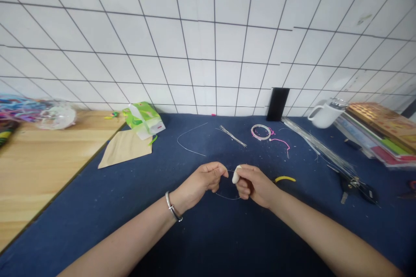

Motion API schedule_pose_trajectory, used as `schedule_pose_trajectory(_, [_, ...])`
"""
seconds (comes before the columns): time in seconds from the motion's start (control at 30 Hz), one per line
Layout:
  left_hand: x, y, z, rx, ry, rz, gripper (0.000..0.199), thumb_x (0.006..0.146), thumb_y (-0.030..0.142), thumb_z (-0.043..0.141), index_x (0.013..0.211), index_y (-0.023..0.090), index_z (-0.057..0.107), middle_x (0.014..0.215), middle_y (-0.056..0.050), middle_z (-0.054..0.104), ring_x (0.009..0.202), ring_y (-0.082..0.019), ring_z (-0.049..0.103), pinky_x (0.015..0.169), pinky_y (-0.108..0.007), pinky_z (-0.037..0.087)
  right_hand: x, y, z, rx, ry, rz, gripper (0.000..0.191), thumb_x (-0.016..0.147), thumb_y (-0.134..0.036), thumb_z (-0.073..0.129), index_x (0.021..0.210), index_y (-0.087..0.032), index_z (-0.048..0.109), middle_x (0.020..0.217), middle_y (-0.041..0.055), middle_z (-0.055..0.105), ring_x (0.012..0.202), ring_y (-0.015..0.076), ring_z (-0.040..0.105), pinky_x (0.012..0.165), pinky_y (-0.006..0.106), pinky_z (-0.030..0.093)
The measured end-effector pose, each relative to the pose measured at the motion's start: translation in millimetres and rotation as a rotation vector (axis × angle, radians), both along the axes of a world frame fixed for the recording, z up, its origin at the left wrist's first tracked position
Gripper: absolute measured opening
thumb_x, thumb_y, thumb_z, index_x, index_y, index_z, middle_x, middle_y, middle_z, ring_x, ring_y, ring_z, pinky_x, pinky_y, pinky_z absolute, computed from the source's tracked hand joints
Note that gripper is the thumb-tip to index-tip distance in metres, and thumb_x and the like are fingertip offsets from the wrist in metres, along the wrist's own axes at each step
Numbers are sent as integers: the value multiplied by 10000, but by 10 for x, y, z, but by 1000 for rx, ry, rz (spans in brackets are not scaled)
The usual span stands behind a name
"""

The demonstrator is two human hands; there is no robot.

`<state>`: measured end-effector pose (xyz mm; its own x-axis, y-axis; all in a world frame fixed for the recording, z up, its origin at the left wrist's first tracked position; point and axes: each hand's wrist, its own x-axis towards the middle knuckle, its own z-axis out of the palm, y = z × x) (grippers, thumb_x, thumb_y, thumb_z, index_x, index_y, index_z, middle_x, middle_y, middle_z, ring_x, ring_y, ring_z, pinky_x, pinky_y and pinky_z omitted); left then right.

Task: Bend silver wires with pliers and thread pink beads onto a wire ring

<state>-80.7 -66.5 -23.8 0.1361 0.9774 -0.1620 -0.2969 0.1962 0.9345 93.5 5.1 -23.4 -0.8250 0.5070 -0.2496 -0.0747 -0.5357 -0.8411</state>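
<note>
My left hand [204, 181], with a silver bangle [173, 207] at the wrist, is closed in a pinch on a thin wire [228, 198]. The wire bends in a loop between the two hands, above the dark blue cloth [195, 242]. To its right, my right hand [255, 184] pinches the same wire, and a white cover [236, 175] sits on one fingertip. A small gap parts the hands. Beyond them lie a curved wire [182, 145], a bunch of short wires [233, 136] and a round ring [260, 132] with pink cord.
A yellow-handled tool [285, 178] lies just right of my right hand. Farther right are long wires [315, 143], black pliers [357, 188], a white mug [325, 114] and stacked books [383, 130]. A black block [277, 104] stands by the wall. At left are a paper bag [126, 148] and green packet [144, 119].
</note>
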Motion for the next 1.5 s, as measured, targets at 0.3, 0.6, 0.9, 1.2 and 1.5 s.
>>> schedule_pose_trajectory(0.3, [-5,5,24,14,115,24,208,810,342,528,755,145,564,482,75,301,440,-52,245,472,-206,262,-7,-31,-26,85,-14,-51,164,816,-252,500,684,-161,532,470,-83,309,386,48,283,394,199,283])
schedule_pose_trajectory(0.6, [-8,6,17,-8,122,21,210,808,342,524,737,148,564,461,87,252,427,-50,215,479,-212,284,1,-40,-54,107,-18,-60,168,813,-257,503,680,-158,532,470,-82,306,388,49,283,393,195,292])
schedule_pose_trajectory(0.9, [-24,-4,45,-30,102,1,202,803,334,524,747,147,575,483,81,284,436,-50,224,495,-215,293,-7,-29,-66,96,-33,16,184,815,-312,502,764,-154,581,492,-62,377,417,71,361,422,226,383])
schedule_pose_trajectory(1.2, [-6,8,109,-13,185,-19,207,776,342,552,720,146,586,502,69,361,435,-48,261,476,-212,270,-26,-75,-85,159,-25,-63,102,768,-242,535,733,-157,579,492,-68,379,415,63,356,427,210,365])
schedule_pose_trajectory(1.5, [24,-8,51,26,-43,17,264,852,367,454,828,141,589,562,18,469,537,-93,443,597,-244,358,-14,-37,-53,139,33,-115,159,811,-318,530,782,-169,579,549,-37,480,485,89,460,534,255,419])
